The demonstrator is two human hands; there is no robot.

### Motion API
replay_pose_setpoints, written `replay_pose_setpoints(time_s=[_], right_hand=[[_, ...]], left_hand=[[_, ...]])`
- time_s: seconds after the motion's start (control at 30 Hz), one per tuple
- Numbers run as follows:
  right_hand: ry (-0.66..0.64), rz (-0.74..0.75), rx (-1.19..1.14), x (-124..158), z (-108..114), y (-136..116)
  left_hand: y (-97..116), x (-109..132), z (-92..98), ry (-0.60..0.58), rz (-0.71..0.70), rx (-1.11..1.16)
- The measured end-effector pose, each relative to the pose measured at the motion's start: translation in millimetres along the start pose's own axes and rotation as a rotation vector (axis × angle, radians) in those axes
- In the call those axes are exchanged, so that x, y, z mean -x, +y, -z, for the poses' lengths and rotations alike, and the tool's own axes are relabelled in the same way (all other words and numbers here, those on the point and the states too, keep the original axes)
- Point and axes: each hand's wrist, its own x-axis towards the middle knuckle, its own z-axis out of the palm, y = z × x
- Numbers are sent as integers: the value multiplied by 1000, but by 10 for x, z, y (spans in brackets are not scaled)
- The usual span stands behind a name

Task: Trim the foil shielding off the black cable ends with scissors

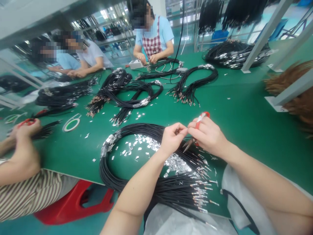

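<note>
My right hand [207, 134] is closed around red-handled scissors [202, 119], the blades pointing down and slightly left over the cables. Thumb and fingers pinched, my left hand [172, 138] meets the right fingertips; anything between them is too small or hidden to make out. Below both hands lies a looped bundle of black cables [171, 186], bound with silvery bands at the left of the loop. Its cable ends [201, 195] fan out to the right, with silvery and copper-coloured tips. Small silvery scraps [177, 164] are heaped inside the loop.
Other cable bundles [137, 94] lie across the green table [244, 114]. A tape roll [71, 124] rests at left, near a co-worker's hand [30, 125] with red-handled scissors. A person [154, 39] works opposite. Metal posts [290, 91] stand at right; a red stool [70, 205] is below left.
</note>
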Motion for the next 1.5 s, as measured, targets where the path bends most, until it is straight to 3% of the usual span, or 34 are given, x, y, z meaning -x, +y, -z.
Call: replay_pose_setpoints(time_s=[0.2,0.37,0.53,0.63,0.73,0.8,0.93,1.03,1.13,1.2,1.3,1.37,1.5], right_hand=[[-224,24,117,-14,102,-75],[-390,-54,-3,30,167,-103],[-501,-148,-120,41,185,-90],[-594,-309,-337,6,190,-47],[-622,-556,-715,-13,174,45],[-575,-721,-1026,-2,136,112],[-413,-1013,-1575,71,-3,186],[-397,-1083,-1830,127,-100,147],[-465,-1047,-1921,127,-125,13],[-449,-1018,-1877,87,-98,-101],[-416,-972,-1721,5,-37,-243],[-390,-959,-1556,-35,-15,-290],[-146,-949,-1102,-34,-48,-262]], left_hand=[[15,1,74,-154,-33,-224],[34,6,113,-295,-27,-338],[29,5,119,-356,12,-364],[43,5,135,-417,-47,-385],[66,4,156,-493,-184,-371],[70,3,159,-473,-269,-349],[22,-1,137,-292,-525,-403],[-33,-23,150,-70,-666,-499],[-54,-58,202,246,-549,-433],[-46,-72,223,310,-364,-254],[-19,-71,211,213,-112,14],[0,-63,195,143,-27,134],[34,-45,197,28,54,232]])
